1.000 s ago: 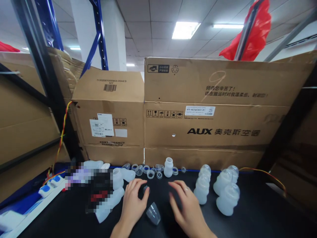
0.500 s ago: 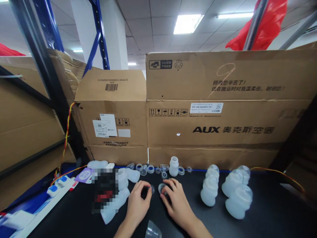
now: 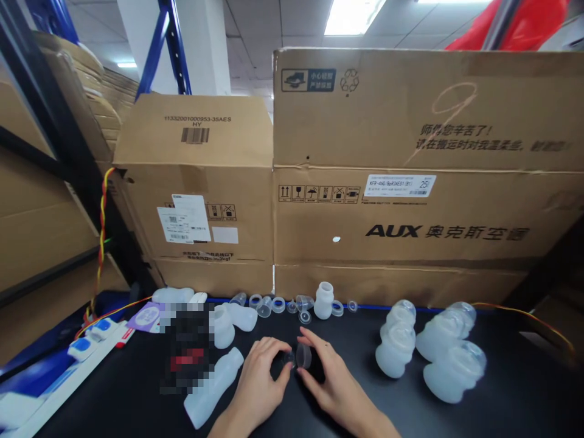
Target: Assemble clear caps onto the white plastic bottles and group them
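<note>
My left hand (image 3: 265,378) is closed in a pinch on a small clear nipple-like piece (image 3: 288,358); the fingers partly hide it. Thumb and fingers of my right hand (image 3: 332,380) grip a translucent ring (image 3: 303,355), tilted on its edge with its opening turned toward the left hand. The two pieces are close together over the black table; I cannot tell whether they touch. Behind the hands stands an open translucent bottle (image 3: 324,302). Beside it lie several loose rings and clear caps, among them a ring (image 3: 278,305) and a clear cap (image 3: 264,308).
Several capped bottles (image 3: 456,372) stand at the right, more (image 3: 396,351) nearer the middle. Bare bottles (image 3: 213,389) lie on the left near a pixelated dark patch (image 3: 189,347) and a power strip (image 3: 77,380). Cardboard (image 3: 401,243) walls off the back.
My hands have come closer together, bringing both pieces nearly together. The ring has turned up on its edge. A clear cup at the near edge is out of sight. The camera view has shifted.
</note>
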{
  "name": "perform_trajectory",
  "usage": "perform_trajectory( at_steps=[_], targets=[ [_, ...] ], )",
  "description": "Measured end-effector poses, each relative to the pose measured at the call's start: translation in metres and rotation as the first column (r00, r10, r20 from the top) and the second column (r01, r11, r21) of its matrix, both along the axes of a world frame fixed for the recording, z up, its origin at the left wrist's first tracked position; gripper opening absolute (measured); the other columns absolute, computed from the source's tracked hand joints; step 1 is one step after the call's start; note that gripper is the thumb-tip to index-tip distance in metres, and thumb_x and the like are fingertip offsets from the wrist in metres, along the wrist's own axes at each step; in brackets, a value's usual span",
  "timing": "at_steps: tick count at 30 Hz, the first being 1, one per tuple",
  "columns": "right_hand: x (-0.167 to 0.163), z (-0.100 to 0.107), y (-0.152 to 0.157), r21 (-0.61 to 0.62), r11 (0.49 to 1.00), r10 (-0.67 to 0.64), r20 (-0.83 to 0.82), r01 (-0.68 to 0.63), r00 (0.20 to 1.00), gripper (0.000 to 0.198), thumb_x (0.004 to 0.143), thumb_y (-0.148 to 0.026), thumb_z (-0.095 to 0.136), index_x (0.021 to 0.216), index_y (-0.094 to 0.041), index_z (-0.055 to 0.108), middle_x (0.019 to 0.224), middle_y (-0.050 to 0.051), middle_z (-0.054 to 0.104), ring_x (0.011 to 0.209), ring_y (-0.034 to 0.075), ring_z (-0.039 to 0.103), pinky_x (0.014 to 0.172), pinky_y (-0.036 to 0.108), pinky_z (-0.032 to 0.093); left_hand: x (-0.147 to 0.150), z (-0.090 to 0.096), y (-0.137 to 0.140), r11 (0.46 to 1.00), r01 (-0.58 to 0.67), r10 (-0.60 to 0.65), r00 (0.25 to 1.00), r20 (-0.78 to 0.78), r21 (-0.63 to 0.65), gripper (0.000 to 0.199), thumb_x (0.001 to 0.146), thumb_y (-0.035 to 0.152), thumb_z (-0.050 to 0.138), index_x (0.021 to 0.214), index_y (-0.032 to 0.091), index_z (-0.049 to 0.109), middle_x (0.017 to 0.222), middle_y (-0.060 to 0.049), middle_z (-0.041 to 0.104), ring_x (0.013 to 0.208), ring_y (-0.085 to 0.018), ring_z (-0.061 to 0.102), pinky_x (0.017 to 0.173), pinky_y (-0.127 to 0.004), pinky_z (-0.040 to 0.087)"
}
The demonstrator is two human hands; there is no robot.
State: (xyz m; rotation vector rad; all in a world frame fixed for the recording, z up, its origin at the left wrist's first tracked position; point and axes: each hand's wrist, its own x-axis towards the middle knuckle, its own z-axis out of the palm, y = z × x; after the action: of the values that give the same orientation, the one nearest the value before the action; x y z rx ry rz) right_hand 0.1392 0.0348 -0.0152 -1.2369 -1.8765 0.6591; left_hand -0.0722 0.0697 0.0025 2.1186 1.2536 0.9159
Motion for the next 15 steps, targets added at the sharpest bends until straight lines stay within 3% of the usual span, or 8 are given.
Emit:
perform_trajectory(
  at_steps=[2,4,7,10,13,15],
  targets=[
    [-0.001,0.003,-0.003,-0.058,0.998,0.014,-0.083,-0.019,0.996,0.079,0.095,-0.022,0.065,0.162,-0.035,0.026,0.143,0.005,0.062,0.130,0.022,0.060,0.117,0.044,0.045,0.000,-0.003,0.000,1.000,-0.002,0.002,1.000,0.011,-0.014,0.035,0.085,0.016,0.067,0.118,0.029,0.069,0.109,-0.002,0.079,0.108,-0.029,0.069,0.100,-0.048,0.052],
    [-0.005,0.005,-0.004,-0.074,0.997,-0.005,-0.144,-0.005,0.990,0.080,0.092,-0.025,0.073,0.159,-0.033,0.030,0.136,0.004,0.066,0.122,0.021,0.063,0.113,0.042,0.047,-0.001,-0.008,0.000,0.999,0.009,-0.008,0.999,0.033,-0.030,0.052,0.085,0.016,0.067,0.135,0.030,0.060,0.112,-0.002,0.081,0.115,-0.029,0.068,0.106,-0.050,0.050],
    [-0.012,0.008,-0.001,-0.039,0.999,-0.007,-0.124,0.003,0.992,0.048,0.091,-0.030,0.076,0.136,-0.029,0.058,0.131,0.005,0.067,0.121,0.023,0.063,0.110,0.039,0.049,-0.002,-0.018,0.003,0.996,0.060,-0.053,0.994,0.091,-0.068,0.071,0.084,0.013,0.067,0.148,0.033,0.047,0.116,-0.001,0.081,0.120,-0.027,0.068,0.113,-0.051,0.046],
    [-0.019,0.008,0.006,-0.004,1.000,0.015,-0.094,-0.015,0.995,0.029,0.095,-0.030,0.072,0.124,-0.028,0.069,0.134,0.007,0.063,0.127,0.025,0.059,0.113,0.040,0.047,-0.005,-0.027,0.006,0.994,0.082,-0.074,0.991,0.112,-0.073,0.084,0.081,0.007,0.062,0.156,0.034,0.036,0.119,-0.003,0.080,0.124,-0.027,0.067,0.118,-0.056,0.043],
    [-0.023,0.005,0.012,-0.015,1.000,-0.009,-0.098,0.008,0.995,0.050,0.092,-0.022,0.070,0.141,-0.028,0.062,0.132,0.008,0.063,0.123,0.026,0.059,0.113,0.043,0.047,-0.008,-0.031,0.007,0.998,0.056,-0.055,0.993,0.102,-0.011,0.084,0.083,0.005,0.056,0.158,0.033,0.033,0.129,-0.007,0.077,0.133,-0.028,0.062,0.119,-0.062,0.043],
    [-0.025,0.002,0.015,-0.035,0.999,-0.023,-0.103,0.019,0.994,0.069,0.088,-0.017,0.070,0.153,-0.025,0.049,0.129,0.009,0.064,0.120,0.026,0.061,0.113,0.045,0.046,-0.008,-0.028,0.007,0.996,0.000,-0.011,0.993,0.119,0.093,0.083,0.081,0.002,0.050,0.157,0.034,0.037,0.150,-0.009,0.063,0.145,-0.029,0.053,0.121,-0.066,0.041]
  ],
)
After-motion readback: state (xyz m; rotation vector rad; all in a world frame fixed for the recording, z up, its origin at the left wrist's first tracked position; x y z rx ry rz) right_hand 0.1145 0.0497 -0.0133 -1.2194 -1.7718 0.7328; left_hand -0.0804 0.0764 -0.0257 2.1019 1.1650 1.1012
